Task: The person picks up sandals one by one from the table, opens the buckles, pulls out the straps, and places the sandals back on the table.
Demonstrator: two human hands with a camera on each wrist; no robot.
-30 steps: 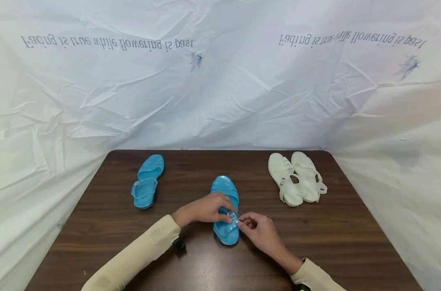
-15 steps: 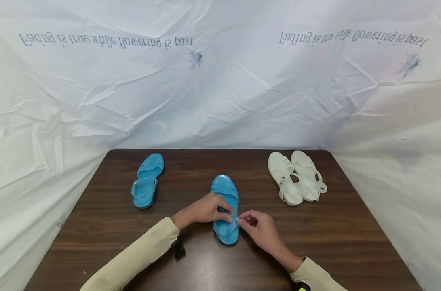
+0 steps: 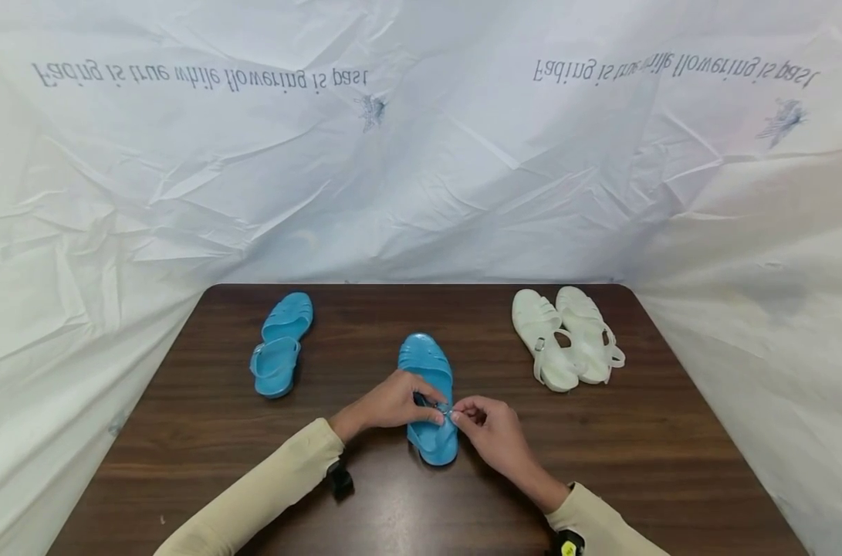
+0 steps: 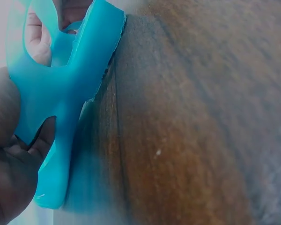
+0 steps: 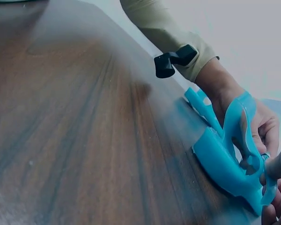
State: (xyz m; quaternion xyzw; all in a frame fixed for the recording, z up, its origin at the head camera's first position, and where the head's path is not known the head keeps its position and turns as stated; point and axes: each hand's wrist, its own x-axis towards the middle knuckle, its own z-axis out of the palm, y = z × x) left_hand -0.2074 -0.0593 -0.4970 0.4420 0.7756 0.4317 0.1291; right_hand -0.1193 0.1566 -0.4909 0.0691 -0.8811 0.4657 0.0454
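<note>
Pinching at the strap of a blue sandal (image 3: pixel 429 401), both hands meet near the lower middle of the head view. The left hand (image 3: pixel 391 404) lies across the sandal's side with its fingers curled over the strap, and the right hand (image 3: pixel 488 429) pinches the small buckle (image 3: pixel 443 408) at the strap's end between thumb and fingertip. The sandal rests flat on the dark wooden bench (image 3: pixel 205 432), toe pointing away from the person. In the right wrist view the sandal (image 5: pixel 227 159) shows its heel strap raised, with the left hand (image 5: pixel 253 119) behind it. A second blue sandal (image 3: pixel 280 344) lies well apart toward the upper left of the bench, and a pair of white sandals (image 3: pixel 565 337) sits side by side at the upper right. Crinkled white sheeting (image 3: pixel 421 154) hangs behind the bench.
</note>
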